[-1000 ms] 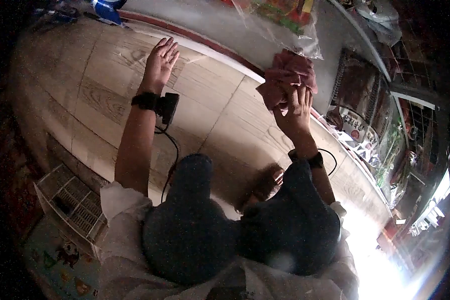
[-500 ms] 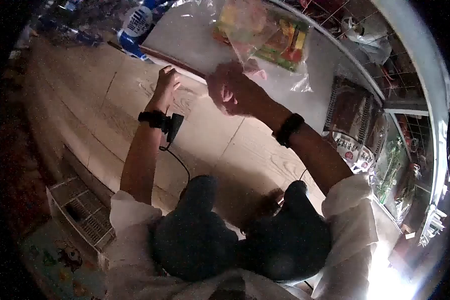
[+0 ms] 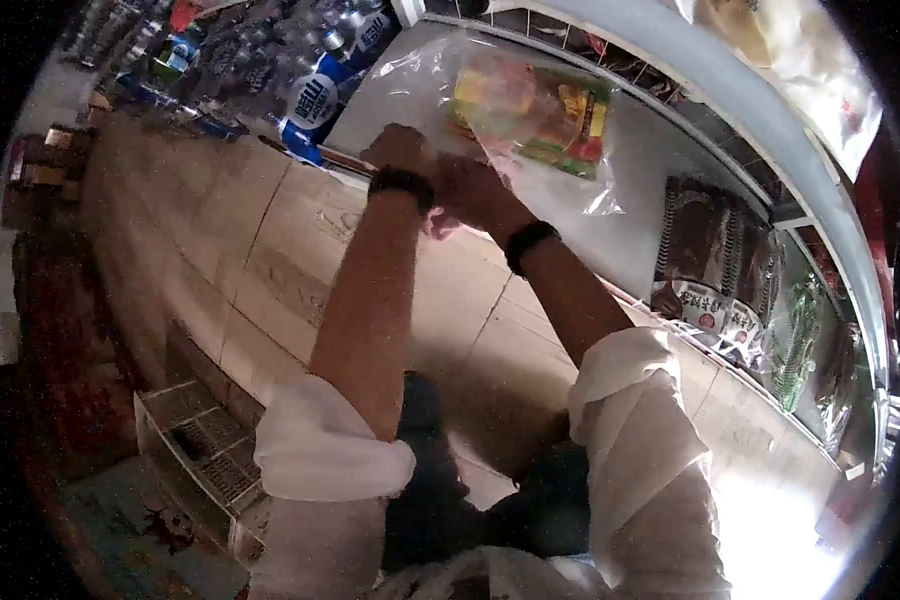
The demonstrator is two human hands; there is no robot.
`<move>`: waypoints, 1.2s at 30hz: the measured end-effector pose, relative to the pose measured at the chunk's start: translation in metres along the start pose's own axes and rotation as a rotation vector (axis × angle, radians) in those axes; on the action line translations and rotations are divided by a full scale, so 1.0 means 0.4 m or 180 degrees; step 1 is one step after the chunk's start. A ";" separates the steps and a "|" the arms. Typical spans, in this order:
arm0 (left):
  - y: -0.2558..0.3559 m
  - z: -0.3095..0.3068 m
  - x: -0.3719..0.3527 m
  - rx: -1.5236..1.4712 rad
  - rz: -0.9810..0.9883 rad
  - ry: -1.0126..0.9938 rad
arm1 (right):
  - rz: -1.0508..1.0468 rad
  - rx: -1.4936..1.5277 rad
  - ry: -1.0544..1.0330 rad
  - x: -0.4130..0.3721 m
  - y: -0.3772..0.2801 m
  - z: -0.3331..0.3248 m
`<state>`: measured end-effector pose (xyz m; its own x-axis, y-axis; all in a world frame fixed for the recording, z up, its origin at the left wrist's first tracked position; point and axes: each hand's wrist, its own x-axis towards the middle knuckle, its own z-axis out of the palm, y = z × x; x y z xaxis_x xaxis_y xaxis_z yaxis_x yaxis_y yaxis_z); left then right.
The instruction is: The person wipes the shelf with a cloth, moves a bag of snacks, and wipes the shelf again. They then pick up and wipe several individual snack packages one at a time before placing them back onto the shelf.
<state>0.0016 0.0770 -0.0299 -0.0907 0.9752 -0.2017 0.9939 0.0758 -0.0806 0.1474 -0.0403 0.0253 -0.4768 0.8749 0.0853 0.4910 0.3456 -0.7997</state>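
Note:
At the front edge of the grey shelf (image 3: 625, 245), my two hands are close together. My left hand (image 3: 402, 150) has its back toward the camera and its fingers are hidden. Beside it, my right hand (image 3: 470, 190) is closed on a clear plastic bag (image 3: 600, 198); part of the grip is hidden. Behind the hands, a yellow, red and green printed packet (image 3: 560, 120) lies under or inside the clear plastic. Something pinkish (image 3: 445, 225) shows just below the hands.
Blue-labelled bottle packs (image 3: 310, 105) stand at the upper left. Dark packages (image 3: 705, 240) and green ones (image 3: 795, 345) lie on the right of the shelf. A wire basket (image 3: 205, 440) sits at the lower left, and a white metal rail (image 3: 730, 85) curves along the upper right.
My left hand has moved right, from the shelf edge to beside my right hand. The view has shifted, showing more bottles at the upper left.

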 end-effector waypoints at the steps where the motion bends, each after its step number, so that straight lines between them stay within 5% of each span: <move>1: 0.039 -0.007 -0.041 -0.0057 -0.0046 0.0209 | 0.0140 0.0413 0.0235 0.004 0.042 0.027; 3: 0.083 -0.024 -0.166 -0.0136 -0.0013 0.0794 | 0.0308 0.0812 0.0495 -0.006 0.096 0.052; 4: 0.089 -0.023 -0.214 -0.0218 -0.0029 0.1367 | -0.0113 0.0645 0.0579 -0.016 0.115 0.055; 7: 0.057 0.026 -0.205 -0.0057 -0.0239 0.1296 | -0.0597 -0.0077 0.0750 -0.037 0.175 0.079; 10: 0.015 0.002 -0.185 -0.0081 -0.0346 0.1197 | -0.0859 0.0938 0.0238 -0.064 0.077 0.009; 13: -0.026 0.012 -0.158 -0.0156 -0.0045 0.1429 | 0.0374 0.1484 0.0017 -0.045 0.051 0.016; 15: -0.058 0.060 -0.112 0.0028 0.0105 0.1343 | 0.0379 0.4598 -0.0445 -0.040 -0.037 -0.022; 16: -0.069 0.074 -0.101 0.0217 0.0264 0.1273 | 0.0384 0.4601 -0.0470 -0.033 -0.025 -0.011; 19: -0.042 -0.054 -0.177 0.0450 0.0626 0.0949 | 0.0726 0.1573 0.0071 0.025 0.085 0.064; 20: -0.037 -0.076 -0.193 0.0531 0.0772 0.0871 | 0.0697 0.1594 0.0059 0.048 0.128 0.093; 22: -0.059 0.008 -0.115 0.0445 0.0987 0.0773 | 0.0910 -0.0010 0.0918 0.084 0.193 0.144; 23: -0.030 -0.036 -0.149 -0.0282 0.0633 0.0644 | 0.1818 0.0580 0.1156 0.025 -0.023 0.026; 24: -0.014 -0.061 -0.170 -0.1006 0.0280 0.0508 | 0.1820 0.0611 0.1172 0.022 -0.019 0.026; 26: -0.027 -0.013 -0.117 -0.1300 0.0412 0.0396 | 0.1134 0.0057 0.1207 0.024 0.022 0.028; 29: -0.030 0.058 -0.056 -0.1147 0.1217 0.1293 | 0.0066 0.1718 0.1672 0.116 0.215 0.163; 31: -0.002 0.013 -0.094 -0.1242 0.1119 0.1279 | -0.0321 0.2278 0.1600 0.118 0.227 0.175; 33: 0.007 -0.015 -0.120 -0.1315 0.1359 0.1107 | 0.0342 0.4102 0.0921 0.084 0.173 0.155; 34: 0.007 -0.019 -0.126 -0.1379 0.1592 0.0939 | 0.0345 0.4108 0.0926 0.068 0.161 0.134; 36: -0.018 0.082 -0.036 -0.1475 0.2118 0.1068 | 0.0727 -0.0018 0.0753 0.029 0.153 0.099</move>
<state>-0.0063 0.0554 -0.0586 0.4679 0.8511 0.2379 0.7661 -0.5249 0.3710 0.1432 -0.0222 -0.0461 -0.1716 0.9843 0.0403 0.5700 0.1326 -0.8109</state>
